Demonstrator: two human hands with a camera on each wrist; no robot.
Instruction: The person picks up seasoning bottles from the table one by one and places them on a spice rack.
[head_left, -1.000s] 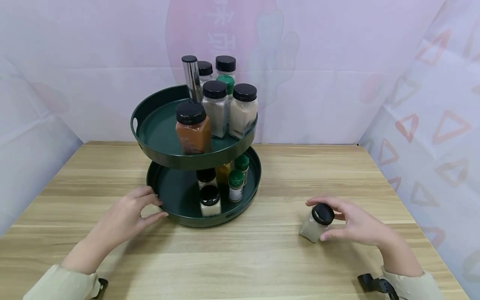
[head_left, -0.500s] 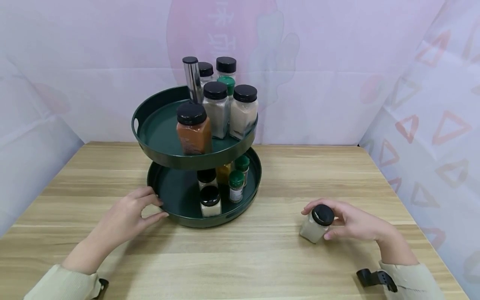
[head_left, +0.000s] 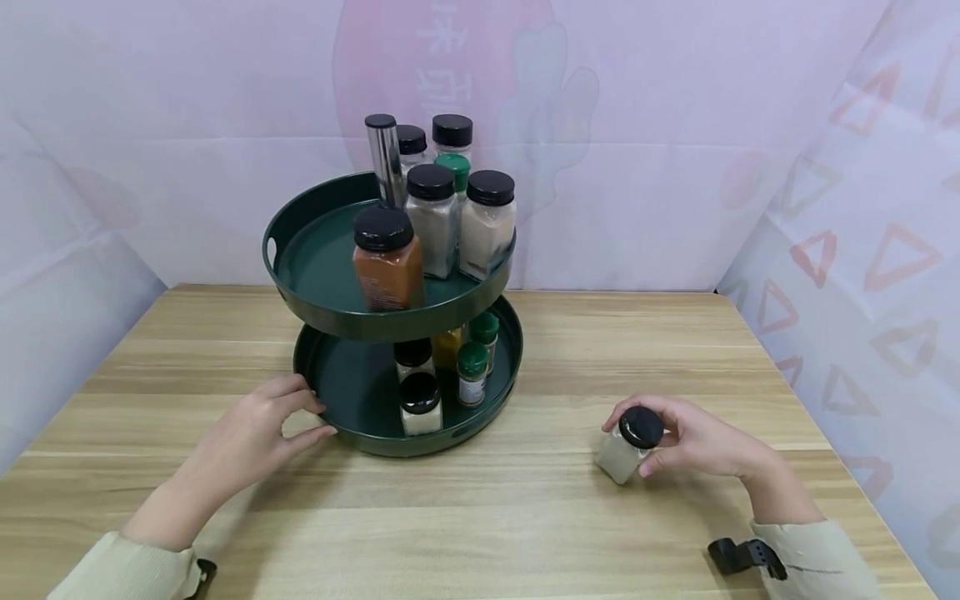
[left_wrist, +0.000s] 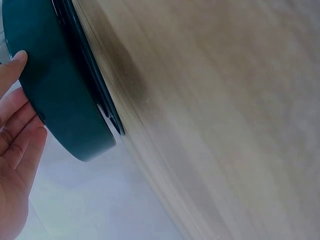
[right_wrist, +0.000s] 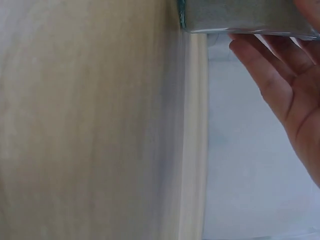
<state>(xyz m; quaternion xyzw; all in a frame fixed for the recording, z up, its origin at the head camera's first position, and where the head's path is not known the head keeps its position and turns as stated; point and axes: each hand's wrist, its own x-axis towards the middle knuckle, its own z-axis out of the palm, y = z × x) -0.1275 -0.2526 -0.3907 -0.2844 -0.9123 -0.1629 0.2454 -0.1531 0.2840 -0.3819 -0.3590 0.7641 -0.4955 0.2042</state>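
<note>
On the right, my right hand (head_left: pixel 693 440) holds a square clear spice jar (head_left: pixel 621 454) with a black lid and pale contents. Its thumb and fingers are around the jar's sides. In the right wrist view part of the jar (right_wrist: pixel 245 17) shows near the palm; I cannot tell whether its base touches the table. My left hand (head_left: pixel 258 429) pinches the left front rim of a dark green two-tier spice rack (head_left: pixel 352 392), at the lower tray. In the left wrist view the thumb lies on the outer green wall (left_wrist: pixel 60 95).
The upper tray (head_left: pixel 315 250) bears an orange-brown spice jar (head_left: pixel 390 271), several other jars and a silver cylinder (head_left: pixel 385 162). Below, a black-lidded jar (head_left: pixel 422 412) and a green-capped bottle (head_left: pixel 472 383) stand among others. Fabric walls surround the wooden table (head_left: pixel 480 533).
My right hand's fingers have closed further around the spice jar, which has shifted slightly left. My left hand and the rack have stayed in place.
</note>
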